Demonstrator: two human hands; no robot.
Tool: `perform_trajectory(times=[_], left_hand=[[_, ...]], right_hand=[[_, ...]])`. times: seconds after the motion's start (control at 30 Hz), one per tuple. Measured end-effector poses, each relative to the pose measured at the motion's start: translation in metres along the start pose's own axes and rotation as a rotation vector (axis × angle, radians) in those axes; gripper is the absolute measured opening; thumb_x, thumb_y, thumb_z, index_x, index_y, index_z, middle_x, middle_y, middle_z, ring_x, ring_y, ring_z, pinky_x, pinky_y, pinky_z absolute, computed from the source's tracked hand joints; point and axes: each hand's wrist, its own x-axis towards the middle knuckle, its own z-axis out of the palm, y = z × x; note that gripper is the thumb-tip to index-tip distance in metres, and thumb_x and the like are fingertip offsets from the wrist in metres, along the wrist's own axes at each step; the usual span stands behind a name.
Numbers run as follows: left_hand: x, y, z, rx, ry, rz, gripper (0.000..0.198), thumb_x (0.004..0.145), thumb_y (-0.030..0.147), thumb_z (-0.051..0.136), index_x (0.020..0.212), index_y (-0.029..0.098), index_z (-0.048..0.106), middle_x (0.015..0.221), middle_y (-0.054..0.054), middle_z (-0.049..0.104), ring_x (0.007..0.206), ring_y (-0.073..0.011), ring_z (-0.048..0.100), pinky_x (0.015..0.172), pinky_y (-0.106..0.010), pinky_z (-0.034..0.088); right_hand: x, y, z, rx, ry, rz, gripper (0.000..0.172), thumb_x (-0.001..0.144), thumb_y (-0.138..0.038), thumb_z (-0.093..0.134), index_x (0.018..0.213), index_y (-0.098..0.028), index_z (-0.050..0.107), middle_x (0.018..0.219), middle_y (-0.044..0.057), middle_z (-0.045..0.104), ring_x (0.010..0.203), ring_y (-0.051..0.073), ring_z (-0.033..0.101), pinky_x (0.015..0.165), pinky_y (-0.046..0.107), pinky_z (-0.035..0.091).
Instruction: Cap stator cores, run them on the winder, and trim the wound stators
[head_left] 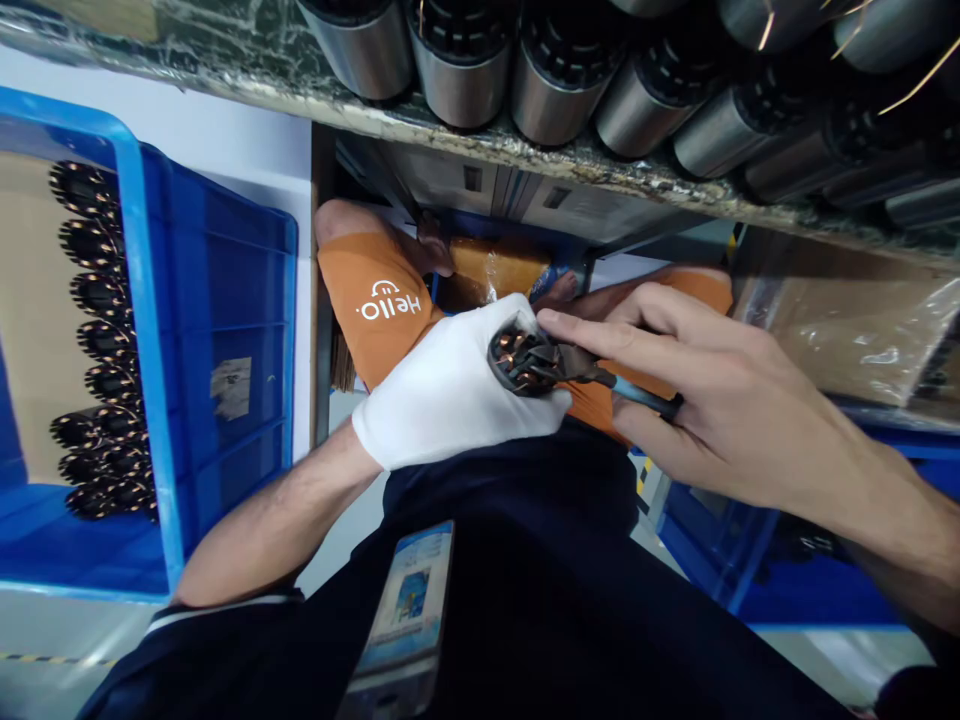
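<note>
My left hand (457, 385), in a white glove, is closed around a black round motor part (523, 357) with copper wire ends showing in its open face. The part is held over my lap with that face turned toward the camera and to the right. My bare right hand (720, 400) grips a pair of pliers (637, 390) with dark jaws and a blue-grey handle. The jaws meet the right side of the motor part; whether they bite on a wire is too small to tell. My right index finger stretches along the tool toward the part's rim.
A blue crate (139, 330) at the left holds several black parts with copper ends (105, 350) on cardboard. Metal cylinders (461, 80) line the worn bench edge (465, 150) ahead. Another blue crate (712, 540) and plastic-wrapped material (847, 310) lie at the right.
</note>
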Motion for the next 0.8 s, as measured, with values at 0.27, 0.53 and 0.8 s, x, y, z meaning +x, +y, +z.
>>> perform_trajectory(times=[0.27, 0.53, 0.8], left_hand=[[-0.009, 0.004, 0.015, 0.414, 0.040, 0.144, 0.022, 0.085, 0.030, 0.078, 0.101, 0.025, 0.063, 0.096, -0.007, 0.080, 0.087, -0.0326, 0.080, 0.080, -0.048, 0.059], [0.002, -0.006, 0.007, 0.065, -0.152, 0.085, 0.015, 0.087, 0.028, 0.080, 0.099, 0.022, 0.072, 0.099, -0.003, 0.083, 0.088, -0.0247, 0.078, 0.080, -0.039, 0.061], [-0.002, -0.022, 0.023, -0.888, -0.339, -0.378, 0.037, 0.105, 0.056, 0.063, 0.095, 0.022, 0.073, 0.098, -0.010, 0.083, 0.093, -0.0292, 0.081, 0.089, -0.047, 0.072]], right_hand=[[-0.001, -0.004, 0.005, -0.013, -0.068, 0.074, 0.067, 0.111, -0.021, 0.064, 0.177, -0.030, 0.058, 0.110, 0.006, 0.079, 0.092, 0.028, 0.079, 0.085, 0.043, 0.065], [0.003, 0.008, 0.004, -0.006, -0.136, 0.093, 0.067, 0.107, -0.019, 0.063, 0.173, -0.030, 0.062, 0.122, 0.005, 0.087, 0.102, 0.028, 0.085, 0.091, 0.040, 0.068], [0.008, 0.015, 0.024, 0.326, 0.046, 0.097, 0.063, 0.091, -0.035, 0.097, 0.147, -0.023, 0.071, 0.144, 0.010, 0.081, 0.127, 0.030, 0.081, 0.114, 0.042, 0.063]])
